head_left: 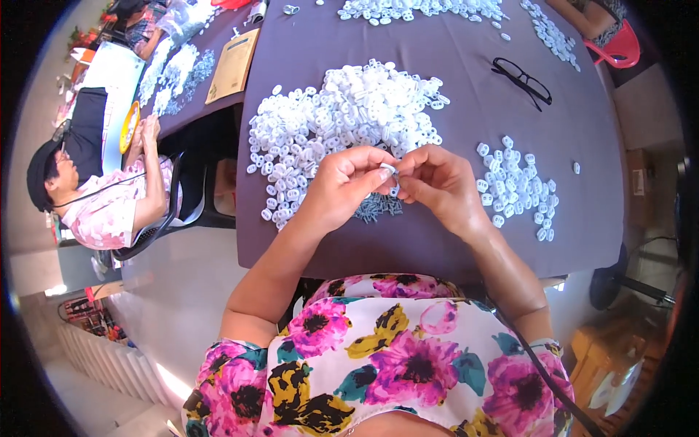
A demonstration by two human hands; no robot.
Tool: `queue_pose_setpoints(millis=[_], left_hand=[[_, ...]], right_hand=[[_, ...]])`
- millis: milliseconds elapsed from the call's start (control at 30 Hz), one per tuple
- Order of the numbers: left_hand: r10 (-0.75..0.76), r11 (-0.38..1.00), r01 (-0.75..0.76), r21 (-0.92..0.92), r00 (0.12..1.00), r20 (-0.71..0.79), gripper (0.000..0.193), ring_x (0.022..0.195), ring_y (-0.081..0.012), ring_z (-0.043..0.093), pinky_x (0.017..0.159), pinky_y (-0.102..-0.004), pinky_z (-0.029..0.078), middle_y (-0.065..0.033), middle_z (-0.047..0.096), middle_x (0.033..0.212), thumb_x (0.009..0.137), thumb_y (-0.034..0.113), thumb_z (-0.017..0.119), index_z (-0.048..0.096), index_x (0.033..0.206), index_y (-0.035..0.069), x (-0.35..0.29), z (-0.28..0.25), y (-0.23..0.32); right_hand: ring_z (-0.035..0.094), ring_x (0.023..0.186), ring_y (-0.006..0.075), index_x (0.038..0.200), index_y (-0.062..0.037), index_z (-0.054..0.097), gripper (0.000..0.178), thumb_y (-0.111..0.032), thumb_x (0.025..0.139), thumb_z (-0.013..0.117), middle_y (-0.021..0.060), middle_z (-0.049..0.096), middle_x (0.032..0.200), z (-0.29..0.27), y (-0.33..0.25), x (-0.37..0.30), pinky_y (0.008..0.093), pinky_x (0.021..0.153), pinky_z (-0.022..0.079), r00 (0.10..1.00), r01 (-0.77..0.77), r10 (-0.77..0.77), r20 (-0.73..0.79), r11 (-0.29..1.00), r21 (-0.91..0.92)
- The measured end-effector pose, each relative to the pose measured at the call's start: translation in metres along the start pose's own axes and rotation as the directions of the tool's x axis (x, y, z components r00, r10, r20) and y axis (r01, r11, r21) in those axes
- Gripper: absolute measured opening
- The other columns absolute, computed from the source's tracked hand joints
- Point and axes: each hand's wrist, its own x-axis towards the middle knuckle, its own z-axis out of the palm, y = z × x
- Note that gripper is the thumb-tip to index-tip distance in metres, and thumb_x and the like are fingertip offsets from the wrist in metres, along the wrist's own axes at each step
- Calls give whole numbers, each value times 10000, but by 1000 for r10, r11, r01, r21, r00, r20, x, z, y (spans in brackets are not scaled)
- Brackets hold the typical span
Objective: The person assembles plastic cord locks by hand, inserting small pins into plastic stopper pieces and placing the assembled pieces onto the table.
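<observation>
My left hand (pixel 348 183) pinches a small white plastic piece (pixel 388 168) between thumb and fingers. The fingertips of my right hand (pixel 440 183) meet it there, closed on something small and greyish that I cannot make out. Just below my fingers lies a little heap of dark grey screws (pixel 378 208), partly hidden by my hands. Beyond my hands spreads a large pile of white oval plastic pieces (pixel 364 98), many with two holes. A smaller group of similar white pieces (pixel 515 186) lies to the right of my right hand.
Black-framed glasses (pixel 523 79) rest on the grey-covered table (pixel 466 255) at the far right. More white pieces (pixel 419 9) lie along the far side. At left, a seated person (pixel 109 189) works by a yellow bowl (pixel 129 125). A brown envelope (pixel 233 65) lies nearby.
</observation>
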Motion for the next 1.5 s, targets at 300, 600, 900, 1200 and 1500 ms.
queue_pose_setpoints(millis=[300, 600, 900, 1200, 1500], left_hand=[[67, 996, -60, 67, 992, -107, 200, 740, -83, 605, 688, -223, 511, -47, 662, 858, 900, 58, 592, 658, 1072, -19, 3, -6, -11], [55, 998, -55, -3, 995, -89, 149, 785, -117, 648, 720, -244, 535, -69, 663, 876, 902, -5, 548, 614, 1032, -39, -3, 6, -14], [47, 998, -51, -37, 994, -97, 184, 782, -143, 654, 717, -272, 545, -105, 667, 946, 917, 12, 552, 590, 1092, -30, -1, 9, -4], [86, 995, -81, 62, 993, -78, 222, 774, -126, 635, 715, -249, 523, -91, 662, 946, 924, 15, 543, 579, 1137, -35, -3, 17, 1], [123, 992, -122, 32, 992, -17, 237, 870, -132, 634, 784, -264, 525, -92, 648, 995, 907, -19, 554, 560, 1143, -41, -5, 13, -2]], right_hand=[[620, 767, 107, 987, 9, 586, 143, 66, 856, 600, 37, 620, 882, -9, 9, 6, 227, 659, 503, 1000, -1, 1, -14, 1000, 28], [621, 760, 118, 971, 18, 581, 135, 79, 852, 599, 48, 623, 877, -1, 7, 8, 228, 669, 511, 999, 14, -12, -31, 996, 84], [632, 819, 123, 990, 15, 577, 150, 80, 856, 596, 59, 631, 906, -8, 5, 5, 240, 716, 527, 996, 83, -82, -36, 996, 33], [653, 831, 149, 1002, 26, 572, 157, 95, 862, 582, 68, 631, 919, -4, 1, 2, 248, 742, 533, 998, 64, -64, -10, 994, 84], [660, 806, 155, 996, 25, 572, 156, 98, 859, 585, 76, 635, 907, -7, 4, 2, 242, 711, 533, 994, 111, -110, -18, 990, 85]])
